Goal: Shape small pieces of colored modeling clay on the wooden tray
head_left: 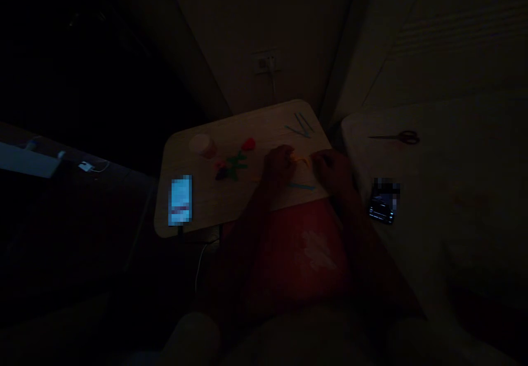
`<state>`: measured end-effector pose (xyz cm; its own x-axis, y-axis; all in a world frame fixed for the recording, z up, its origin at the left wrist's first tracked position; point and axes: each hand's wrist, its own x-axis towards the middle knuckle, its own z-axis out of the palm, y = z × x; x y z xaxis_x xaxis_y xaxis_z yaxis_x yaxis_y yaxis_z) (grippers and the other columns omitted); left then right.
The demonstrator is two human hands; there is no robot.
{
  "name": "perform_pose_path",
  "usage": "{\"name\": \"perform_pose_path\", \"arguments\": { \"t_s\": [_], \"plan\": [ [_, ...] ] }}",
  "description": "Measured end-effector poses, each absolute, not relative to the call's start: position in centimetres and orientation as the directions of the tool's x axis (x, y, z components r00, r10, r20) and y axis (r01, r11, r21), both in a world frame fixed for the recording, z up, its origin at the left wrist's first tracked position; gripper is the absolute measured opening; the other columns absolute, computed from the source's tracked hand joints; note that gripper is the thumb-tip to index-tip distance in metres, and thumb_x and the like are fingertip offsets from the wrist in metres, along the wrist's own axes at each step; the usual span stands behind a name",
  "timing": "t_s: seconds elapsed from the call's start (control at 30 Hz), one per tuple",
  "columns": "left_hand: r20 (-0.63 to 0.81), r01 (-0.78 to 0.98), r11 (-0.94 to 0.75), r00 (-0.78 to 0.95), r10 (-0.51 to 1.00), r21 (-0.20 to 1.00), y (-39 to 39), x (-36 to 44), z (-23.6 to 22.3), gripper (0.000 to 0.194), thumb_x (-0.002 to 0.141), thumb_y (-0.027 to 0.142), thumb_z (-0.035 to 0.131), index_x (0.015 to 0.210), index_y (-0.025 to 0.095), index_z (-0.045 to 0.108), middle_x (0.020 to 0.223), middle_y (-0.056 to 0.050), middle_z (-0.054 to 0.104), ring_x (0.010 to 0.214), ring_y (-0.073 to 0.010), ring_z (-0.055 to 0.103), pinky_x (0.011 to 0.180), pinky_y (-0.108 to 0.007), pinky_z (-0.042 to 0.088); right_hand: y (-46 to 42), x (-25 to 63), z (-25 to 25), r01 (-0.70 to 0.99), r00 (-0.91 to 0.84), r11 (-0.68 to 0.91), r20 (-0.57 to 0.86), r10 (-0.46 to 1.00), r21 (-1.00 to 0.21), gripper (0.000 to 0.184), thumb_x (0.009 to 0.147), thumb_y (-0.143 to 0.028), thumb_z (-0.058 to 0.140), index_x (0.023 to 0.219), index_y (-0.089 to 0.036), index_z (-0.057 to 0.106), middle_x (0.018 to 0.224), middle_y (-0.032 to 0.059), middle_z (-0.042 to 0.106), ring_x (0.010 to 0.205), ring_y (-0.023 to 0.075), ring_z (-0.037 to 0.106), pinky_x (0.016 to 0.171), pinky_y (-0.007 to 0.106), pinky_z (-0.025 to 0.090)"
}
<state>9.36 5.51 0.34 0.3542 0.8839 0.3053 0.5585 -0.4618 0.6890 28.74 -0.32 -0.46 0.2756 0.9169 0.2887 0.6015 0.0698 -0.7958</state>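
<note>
Dim all around, with a wall outlet (266, 62) faintly visible beyond a pale table (231, 126). Holding an orange strip (306, 161) above the table's right part, in the curled, nearly closed fingers of the left hand (280, 163). Close to the strip's other end with the right hand (333, 169), fingers bent and partly closed, too dark to tell whether gripping. Near the hands, 1 blue strip (302, 186) on the near side and more blue strips (297, 131) on the far side. Farther left, a red piece (248, 144), a green piece (237, 163), a tub (202, 144) and 1 lit phone (180, 200). Off to the right, scissors (407, 137) above another phone (383, 205).
</note>
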Motion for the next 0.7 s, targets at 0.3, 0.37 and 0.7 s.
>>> {"name": "perform_pose_path", "arguments": {
  "t_s": [0.3, 0.37, 0.7],
  "plan": [
    [0.323, 0.651, -0.509, 0.393, 0.861, 0.563, 5.1, 3.9, 2.7, 0.051, 0.074, 0.007, 0.066, 0.122, 0.021, 0.062, 0.127, -0.01, 0.067, 0.12, -0.0278, 0.062, 0.11, -0.045, 0.05, -0.5, 28.6, -0.8, 0.558, 0.322, 0.096, 0.322, 0.89, -0.824, 0.026, 0.091, -0.035, 0.06, 0.097, -0.018, 0.078, 0.101, 0.0118, 0.081, 0.092, 0.0257, 0.073, 0.085, 0.038, 0.055],
    [0.296, 0.717, -0.518, 0.425, 0.856, 0.466, 4.4, 1.9, 3.4, 0.045, 0.075, 0.009, 0.067, 0.118, 0.021, 0.065, 0.126, -0.01, 0.064, 0.124, -0.0309, 0.059, 0.114, -0.05, 0.046, -0.6, 28.7, -0.9, 0.546, 0.367, 0.098, 0.344, 0.864, -0.832, 0.024, 0.091, -0.033, 0.059, 0.097, -0.018, 0.077, 0.099, 0.0104, 0.08, 0.089, 0.0243, 0.072, 0.082, 0.037, 0.055],
    [0.199, 0.785, -0.461, 0.416, 0.887, 0.413, 1.7, 0.8, 2.8, 0.018, 0.099, 0.016, 0.052, 0.097, 0.019, 0.07, 0.111, -0.011, 0.069, 0.11, -0.0281, 0.062, 0.105, -0.047, 0.05, -2.6, 26.4, 0.9, 0.607, 0.425, 0.169, 0.497, 0.756, -0.776, 0.021, 0.097, -0.033, 0.053, 0.096, -0.022, 0.071, 0.091, 0.0066, 0.075, 0.084, 0.0219, 0.069, 0.073, 0.033, 0.052]
  ]
}}
